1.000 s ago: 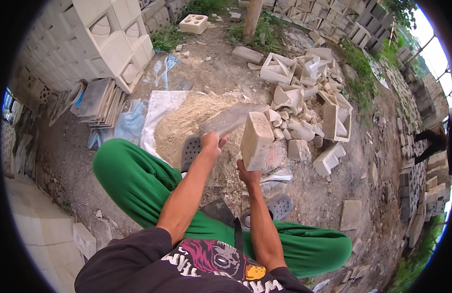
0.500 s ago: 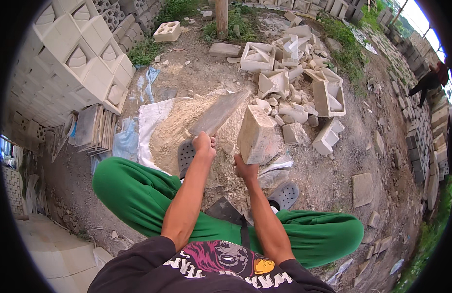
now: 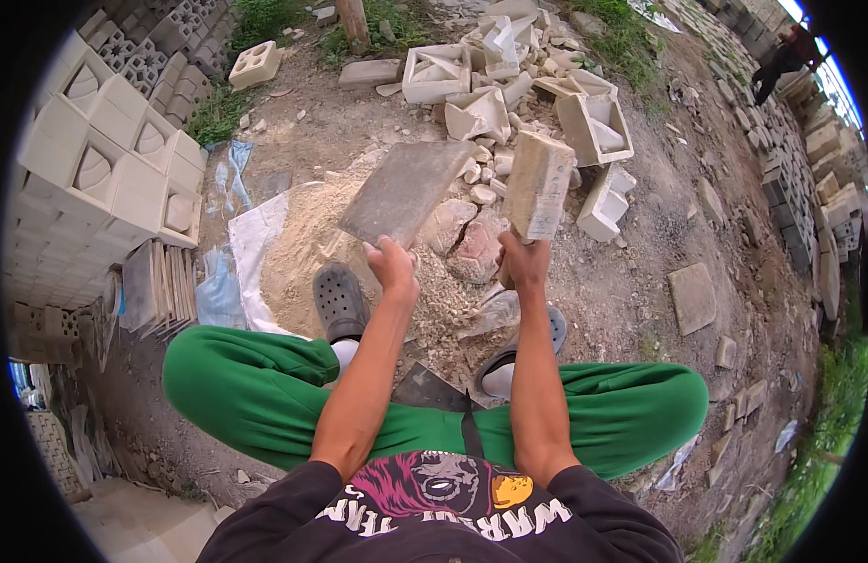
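Note:
My left hand (image 3: 394, 265) is closed on the near edge of a flat grey slab (image 3: 406, 192), tilted over the pale powder (image 3: 307, 225). In a fist, my right hand (image 3: 524, 263) grips the lower end of a pale, scuffed rectangular block (image 3: 539, 183) that stands up above it. How the fingers meet the block is partly hidden. Slab and block are apart. Below and between them a cracked, flat stone (image 3: 476, 244) lies on the ground among crumbs. My feet in grey clogs (image 3: 340, 300) rest on either side.
Broken pale blocks (image 3: 593, 127) are heaped ahead to the right. Stacked moulded blocks (image 3: 115, 141) form a wall at left, beside leaning boards (image 3: 159, 286). A white sheet (image 3: 256, 249) lies under the powder. Another person (image 3: 781, 61) stands far right.
My right hand has lifted the block higher and more upright. The slab in my left hand has turned, showing more of its flat face. The cracked stone has come into sight.

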{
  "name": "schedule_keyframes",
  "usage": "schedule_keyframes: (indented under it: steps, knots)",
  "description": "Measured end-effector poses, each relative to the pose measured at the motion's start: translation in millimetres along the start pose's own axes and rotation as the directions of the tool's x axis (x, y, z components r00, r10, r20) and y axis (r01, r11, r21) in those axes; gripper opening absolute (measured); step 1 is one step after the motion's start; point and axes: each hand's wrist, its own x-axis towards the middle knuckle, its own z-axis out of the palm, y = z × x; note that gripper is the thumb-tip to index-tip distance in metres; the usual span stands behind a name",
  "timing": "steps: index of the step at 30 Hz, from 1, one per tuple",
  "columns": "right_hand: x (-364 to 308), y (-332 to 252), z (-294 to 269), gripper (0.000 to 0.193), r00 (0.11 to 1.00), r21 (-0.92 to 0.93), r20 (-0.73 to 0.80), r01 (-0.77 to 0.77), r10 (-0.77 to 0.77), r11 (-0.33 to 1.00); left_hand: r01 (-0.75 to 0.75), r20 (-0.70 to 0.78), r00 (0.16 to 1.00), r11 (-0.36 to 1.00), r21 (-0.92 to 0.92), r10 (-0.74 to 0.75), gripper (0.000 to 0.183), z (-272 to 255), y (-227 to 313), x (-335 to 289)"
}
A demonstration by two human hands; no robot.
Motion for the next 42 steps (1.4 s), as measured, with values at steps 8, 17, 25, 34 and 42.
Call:
schedule_keyframes:
  steps: [8,17,25,34,42]
  knots:
    - [8,32,-38,0.016,0.984,0.164,-0.131,-0.102,0.124,0.981,-0.162,0.332,0.943,0.897,0.412,0.018,0.064,-1,-104,-15]
    - [3,68,-26,0.023,0.965,0.071,-0.083,-0.242,0.247,0.968,-0.296,0.414,0.899,0.499,0.814,-0.141,0.067,-85,-169,18]
    - [-10,121,-16,0.032,0.903,-0.19,-0.034,-0.427,0.429,0.884,-0.621,0.546,0.75,0.114,0.775,0.374,0.052,-85,-132,34]
    - [-16,136,-7,0.046,0.91,-0.471,-0.026,-0.375,0.413,0.798,-0.64,0.657,0.736,-0.151,0.754,0.161,0.06,-71,-89,91]
    - [-21,121,-3,0.04,0.867,-0.361,-0.018,-0.47,0.498,0.806,-0.921,0.906,0.389,0.036,0.389,0.167,0.054,-48,-76,86]
